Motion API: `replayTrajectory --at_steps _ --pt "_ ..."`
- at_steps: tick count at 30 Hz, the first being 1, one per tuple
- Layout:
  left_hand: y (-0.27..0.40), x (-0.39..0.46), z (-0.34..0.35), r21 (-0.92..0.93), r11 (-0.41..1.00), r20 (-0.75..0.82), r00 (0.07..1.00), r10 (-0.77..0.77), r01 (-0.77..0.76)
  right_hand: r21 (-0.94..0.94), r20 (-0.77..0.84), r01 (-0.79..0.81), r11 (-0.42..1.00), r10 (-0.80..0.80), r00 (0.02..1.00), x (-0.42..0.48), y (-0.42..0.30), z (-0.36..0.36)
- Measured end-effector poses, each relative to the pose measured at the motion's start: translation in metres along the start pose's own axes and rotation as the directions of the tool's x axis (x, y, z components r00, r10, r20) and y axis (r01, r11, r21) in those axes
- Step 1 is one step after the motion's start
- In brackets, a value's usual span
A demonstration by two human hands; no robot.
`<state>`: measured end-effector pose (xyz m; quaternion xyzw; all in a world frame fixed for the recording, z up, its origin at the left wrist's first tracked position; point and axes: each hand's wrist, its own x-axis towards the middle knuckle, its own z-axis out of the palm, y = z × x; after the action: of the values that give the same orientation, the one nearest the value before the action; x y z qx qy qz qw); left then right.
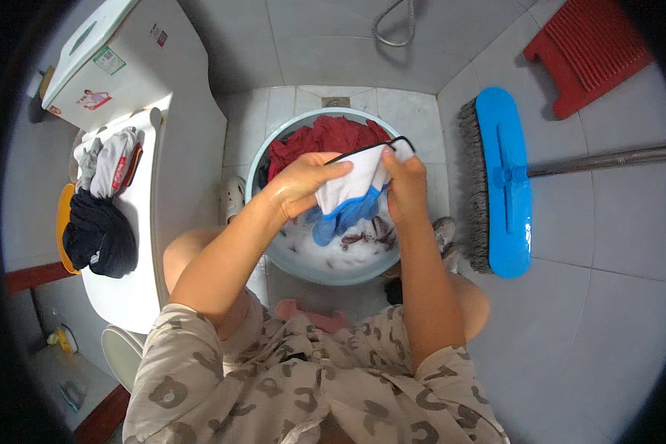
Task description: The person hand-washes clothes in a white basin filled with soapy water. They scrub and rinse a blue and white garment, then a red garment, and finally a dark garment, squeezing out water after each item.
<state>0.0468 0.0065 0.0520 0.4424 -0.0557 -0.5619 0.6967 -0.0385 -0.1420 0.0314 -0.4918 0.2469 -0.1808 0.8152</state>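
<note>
Both hands stretch a small white and blue cloth garment [351, 186] with black edging over a round light-blue basin [333, 276]. My left hand [305, 180] grips its left end, thumb on top. At the right end, my right hand [406, 183] pinches it near the black edge. The blue part hangs down toward white suds [324, 259] in the basin. Dark red cloth [327, 136] is heaped at the basin's far side, and brownish-red bits of fabric [386, 230] show through the foam. My fingertips behind the garment are partly hidden.
On the left, a white toilet [144, 222] bears a dark garment [101, 233] and grey cloth [111, 161] on its lid. A blue broom head [505, 183] and a red ridged plastic board [594, 53] are at right. A floor drain [336, 102] lies behind the basin.
</note>
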Motion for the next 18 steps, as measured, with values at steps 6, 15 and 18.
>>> replayTrajectory --at_steps 6,15,18 --pt "-0.014 0.007 0.003 -0.077 0.986 -0.161 0.978 0.132 -0.146 -0.030 0.143 0.037 0.999 -0.033 0.989 -0.007 0.021 0.009" --pt "0.024 0.000 -0.015 0.802 0.578 0.016 0.972 0.235 -0.153 0.022 -0.016 -0.086 0.996 0.087 0.996 0.000 -0.012 0.007" --pt "0.017 0.001 -0.017 0.715 0.690 -0.083 0.965 0.248 -0.115 -0.009 0.073 -0.145 0.989 0.145 0.987 0.002 -0.021 0.001"
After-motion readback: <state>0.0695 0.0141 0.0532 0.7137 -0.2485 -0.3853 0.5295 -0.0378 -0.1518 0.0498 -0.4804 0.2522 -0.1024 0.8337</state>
